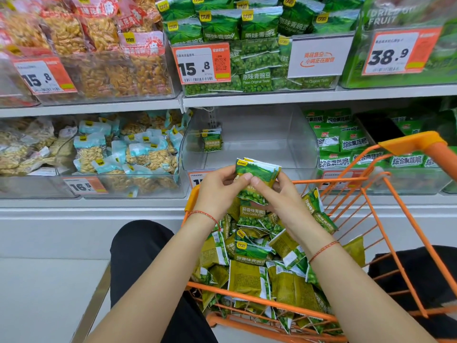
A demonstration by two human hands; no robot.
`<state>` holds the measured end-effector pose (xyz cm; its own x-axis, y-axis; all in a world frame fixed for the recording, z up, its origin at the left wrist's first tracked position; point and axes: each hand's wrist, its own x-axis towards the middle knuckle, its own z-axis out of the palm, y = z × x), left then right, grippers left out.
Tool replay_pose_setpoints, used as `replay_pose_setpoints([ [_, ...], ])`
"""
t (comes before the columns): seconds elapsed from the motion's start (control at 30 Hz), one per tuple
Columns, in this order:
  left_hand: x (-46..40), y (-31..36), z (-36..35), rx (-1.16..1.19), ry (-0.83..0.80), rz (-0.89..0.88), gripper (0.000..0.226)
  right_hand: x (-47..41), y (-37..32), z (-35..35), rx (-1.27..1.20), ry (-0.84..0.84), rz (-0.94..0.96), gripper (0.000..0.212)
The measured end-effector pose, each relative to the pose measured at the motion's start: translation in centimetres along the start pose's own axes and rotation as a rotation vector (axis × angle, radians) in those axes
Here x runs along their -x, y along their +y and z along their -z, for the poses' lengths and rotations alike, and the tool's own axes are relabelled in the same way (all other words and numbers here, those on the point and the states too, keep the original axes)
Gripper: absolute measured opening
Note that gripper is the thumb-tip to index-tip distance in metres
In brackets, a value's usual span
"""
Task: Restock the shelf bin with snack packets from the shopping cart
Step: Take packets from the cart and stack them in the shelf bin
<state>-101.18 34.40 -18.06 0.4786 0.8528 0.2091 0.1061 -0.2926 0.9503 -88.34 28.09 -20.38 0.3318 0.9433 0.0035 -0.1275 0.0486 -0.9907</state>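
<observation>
Left hand (217, 186): raised above the cart, fingers curled, thumb pinching the left edge of a small stack of green pea packets; red string on the wrist.
Right hand (274, 191): fingers curled round the right side of the same stack, thumb tip meeting the left thumb on the front packet; red string on the wrist too.
Held packets (257, 180): several green snack packets pressed together, tilted, top edges up, in front of the lower shelf's middle bin.
Shelf bin (249, 137): clear plastic, on the lower shelf, directly behind the hands; only a few green packets (212, 141) standing at its back left corner.
Shopping cart (366, 194): orange wire basket just below the hands, close against the shelf.
Cart contents (249, 258): loose heap of green and olive pea packets, some face up, some showing barcodes.
Neighbouring bins: peanut packs with pale blue tops (128, 149) to the left, green vegetable-crisp packs (346, 142) to the right.
Upper shelf: green pea packets (247, 33) above a price tag (204, 63) reading 15.8.
</observation>
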Motion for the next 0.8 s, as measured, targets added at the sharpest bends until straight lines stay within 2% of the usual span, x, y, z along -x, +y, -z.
replay_pose_setpoints([
  [0.1, -1.5, -0.4, 1.0, 0.056, 0.037, 0.053, 0.008, -2.0, -0.8, -0.8, 0.108, -0.004, 0.031, 0.051],
  [0.2, -3.8, -1.0, 2.4, 0.027, 0.087, 0.082, 0.026, -5.4, -2.0, -1.6, 0.195, -0.048, 0.006, 0.048],
  [0.33, -8.4, -2.7, 4.9, -0.088, 0.148, 0.162, 0.040, -10.8, -3.0, -2.7, 0.399, -0.096, -0.017, 0.049],
  [0.4, -10.0, -4.2, 6.4, -0.288, 0.242, 0.054, 0.047, -13.4, -3.0, -2.8, 0.526, -0.050, -0.037, 0.050],
  [0.47, -11.0, -5.6, 7.7, -0.582, 0.391, -0.121, 0.043, -15.8, -2.4, -2.9, 0.598, -0.028, -0.066, 0.047],
  [0.53, -12.0, -7.0, 8.6, -0.714, 0.473, -0.203, 0.043, -17.9, -1.4, -3.4, 0.633, -0.028, -0.117, 0.046],
  [0.6, -12.9, -8.8, 8.9, -0.670, 0.497, -0.210, 0.046, -19.8, 0.1, -4.2, 0.639, -0.044, -0.175, 0.045],
  [0.73, -13.3, -9.3, 9.8, -0.211, 0.572, -0.170, 0.042, -23.3, 2.5, -6.3, 0.732, -0.086, -0.222, 0.031],
  [0.8, -13.6, -8.8, 10.9, -0.110, 0.617, -0.152, 0.032, -24.8, 3.1, -7.6, 0.755, -0.086, -0.245, 0.026],
])
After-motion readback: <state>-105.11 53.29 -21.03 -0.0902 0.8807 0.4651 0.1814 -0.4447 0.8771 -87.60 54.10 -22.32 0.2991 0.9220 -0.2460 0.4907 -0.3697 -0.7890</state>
